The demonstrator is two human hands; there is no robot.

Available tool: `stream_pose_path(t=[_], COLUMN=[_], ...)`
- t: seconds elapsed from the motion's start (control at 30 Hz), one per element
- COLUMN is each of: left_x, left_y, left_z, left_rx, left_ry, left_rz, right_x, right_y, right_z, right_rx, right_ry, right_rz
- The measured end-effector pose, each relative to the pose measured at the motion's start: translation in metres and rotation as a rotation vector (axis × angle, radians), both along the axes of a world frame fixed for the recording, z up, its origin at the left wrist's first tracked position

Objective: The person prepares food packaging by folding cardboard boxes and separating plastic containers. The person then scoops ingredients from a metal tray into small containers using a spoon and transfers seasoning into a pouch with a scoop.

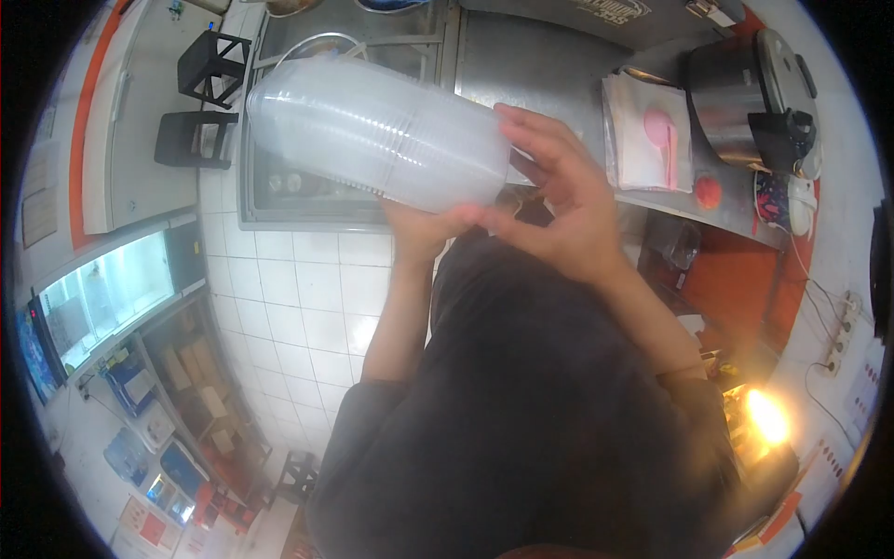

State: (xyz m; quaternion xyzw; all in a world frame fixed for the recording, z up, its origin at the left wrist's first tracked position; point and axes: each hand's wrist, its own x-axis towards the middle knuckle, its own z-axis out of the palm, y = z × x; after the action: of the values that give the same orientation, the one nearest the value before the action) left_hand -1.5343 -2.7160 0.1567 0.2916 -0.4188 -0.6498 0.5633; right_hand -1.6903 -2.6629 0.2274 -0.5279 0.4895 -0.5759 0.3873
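Note:
A long stack of nested clear plastic containers (372, 135) lies nearly sideways in front of me, over the metal counter. My left hand (424, 228) supports it from below, with most of its fingers hidden behind the plastic and the thumb pointing right. At the stack's right end, my right hand (563, 196) curls its fingers and thumb around the end. The two thumbs come close together at the lower edge of the stack.
On the counter to the right are a pink spoon (663, 140) on white sheets (619, 140) and a large metal pot (731, 102). Black stools (212, 70) stand at the left on white floor tiles (317, 298). A lit display case (107, 289) is at far left.

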Motion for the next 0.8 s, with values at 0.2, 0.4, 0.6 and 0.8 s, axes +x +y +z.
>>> stream_pose_path(t=[0.2,0.4,0.6,0.8], left_x=[-0.006,-0.005,-0.004,-0.006], left_y=[-0.001,0.002,0.005,0.01], left_z=[0.008,0.016,0.011,0.014], left_rx=[0.01,0.049,0.1,0.076], left_ry=[0.021,0.058,0.076,0.047], left_rz=[0.058,0.059,0.046,0.072], right_x=[0.012,0.016,0.012,0.015], right_y=[-0.003,-0.004,-0.004,0.0], right_z=[-0.001,-0.005,-0.005,-0.001], right_rx=[-0.059,-0.124,-0.198,-0.267], right_ry=[0.197,0.265,0.358,0.53], right_rz=[-0.114,-0.16,-0.148,-0.165])
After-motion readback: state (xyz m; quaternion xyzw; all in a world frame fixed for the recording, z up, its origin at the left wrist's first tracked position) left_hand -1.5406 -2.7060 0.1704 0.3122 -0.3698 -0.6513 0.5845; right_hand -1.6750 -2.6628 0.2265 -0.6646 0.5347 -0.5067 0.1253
